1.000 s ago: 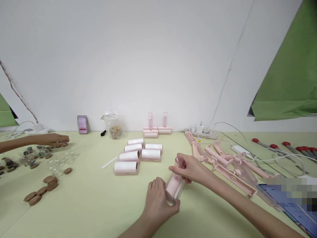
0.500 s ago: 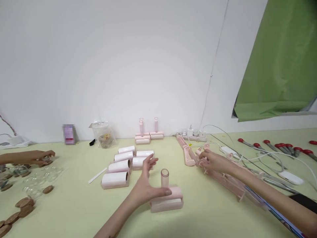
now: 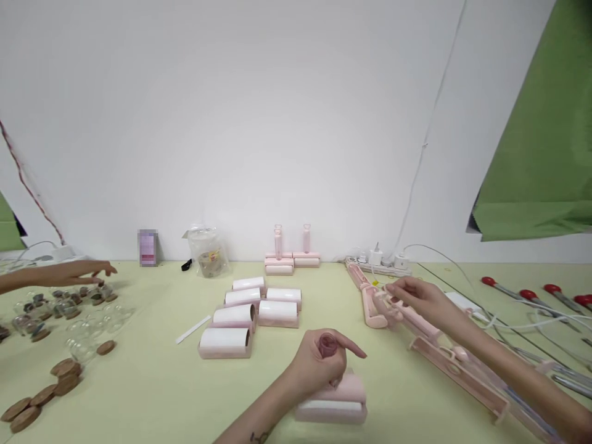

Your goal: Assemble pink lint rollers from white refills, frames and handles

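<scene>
My left hand is wrapped round the translucent pink tube handle of a lint roller, its index finger stretched out to the right. The tube's open round end shows above the fist. The roller's pink cover and white sheet roll lie on the table below. My right hand is held over a heap of pink plastic parts on the right, thumb and fingers pinched on a small pale pink plastic part. Its exact shape is blurred. Beneath lie pink roller covers and a long pink tray-like piece.
Several white rolls in pink holders stand left of centre. Two lint rollers with upright handles are by the wall. A power strip, cables and red-ended metal tools lie right. Another person's hand reaches over glass domes and wooden discs.
My left hand has closed round the upright tube, having been open beside it. My right hand has lifted slightly from the pink parts with a pinch. The view has turned left.
</scene>
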The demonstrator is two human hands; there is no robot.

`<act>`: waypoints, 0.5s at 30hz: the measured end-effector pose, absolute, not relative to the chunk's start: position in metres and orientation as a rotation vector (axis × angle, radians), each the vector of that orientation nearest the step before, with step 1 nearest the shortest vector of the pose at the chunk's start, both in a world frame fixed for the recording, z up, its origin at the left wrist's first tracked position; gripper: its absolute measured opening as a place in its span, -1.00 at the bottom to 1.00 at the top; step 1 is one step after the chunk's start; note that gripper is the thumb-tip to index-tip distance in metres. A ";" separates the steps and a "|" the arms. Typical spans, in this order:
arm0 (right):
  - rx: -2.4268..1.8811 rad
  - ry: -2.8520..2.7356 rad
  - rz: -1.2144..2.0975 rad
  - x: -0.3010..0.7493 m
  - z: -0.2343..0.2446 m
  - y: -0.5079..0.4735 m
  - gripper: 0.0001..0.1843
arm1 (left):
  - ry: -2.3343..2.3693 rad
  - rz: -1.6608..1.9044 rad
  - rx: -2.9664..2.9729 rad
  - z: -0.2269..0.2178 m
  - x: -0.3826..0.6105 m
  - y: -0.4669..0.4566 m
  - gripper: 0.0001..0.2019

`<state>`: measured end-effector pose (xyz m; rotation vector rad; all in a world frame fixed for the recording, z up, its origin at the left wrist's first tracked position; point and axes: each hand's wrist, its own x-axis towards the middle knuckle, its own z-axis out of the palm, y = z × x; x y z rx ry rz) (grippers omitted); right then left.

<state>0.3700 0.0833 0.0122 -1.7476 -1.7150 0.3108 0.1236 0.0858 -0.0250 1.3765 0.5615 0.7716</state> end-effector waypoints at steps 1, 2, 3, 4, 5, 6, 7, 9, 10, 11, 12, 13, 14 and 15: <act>-1.685 -1.655 0.406 0.358 0.017 0.080 -0.62 | 0.562 0.786 1.356 -0.024 0.125 0.085 -0.80; -1.606 -1.590 0.514 0.344 0.021 0.076 -0.63 | 0.558 0.801 1.340 -0.024 0.126 0.084 -0.79; -1.469 -1.469 0.692 0.329 0.025 0.072 -0.63 | 0.554 0.817 1.327 -0.023 0.126 0.084 -0.78; -1.319 -1.359 0.873 0.313 0.028 0.067 -0.56 | 0.550 0.830 1.322 -0.023 0.127 0.084 -0.78; -1.201 -1.294 1.013 0.298 0.030 0.063 -0.50 | 0.542 0.840 1.326 -0.024 0.127 0.084 -0.77; -1.125 -1.258 1.122 0.285 0.031 0.059 -0.49 | 0.531 0.846 1.336 -0.025 0.128 0.084 -0.77; -1.094 -1.263 1.180 0.273 0.032 0.056 -0.54 | 0.519 0.845 1.350 -0.026 0.128 0.085 -0.77; -1.085 -1.340 1.180 0.257 0.029 0.052 -0.69 | 0.502 0.833 1.377 -0.030 0.129 0.087 -0.81; -1.076 -1.402 1.143 0.253 0.027 0.051 -0.75 | 0.495 0.824 1.385 -0.032 0.129 0.088 -0.84; -1.050 -1.480 1.090 0.250 0.024 0.051 -0.79 | 0.492 0.817 1.390 -0.034 0.129 0.089 -0.88; -1.015 -1.566 1.027 0.248 0.022 0.051 -0.82 | 0.491 0.812 1.393 -0.035 0.128 0.090 -0.89; -0.983 -1.649 0.955 0.248 0.021 0.050 -0.85 | 0.488 0.806 1.399 -0.035 0.128 0.091 -0.88; -0.968 -1.718 0.883 0.247 0.020 0.049 -0.87 | 0.483 0.802 1.407 -0.035 0.127 0.091 -0.86; -0.973 -1.766 0.818 0.247 0.020 0.048 -0.88 | 0.478 0.798 1.415 -0.035 0.127 0.091 -0.86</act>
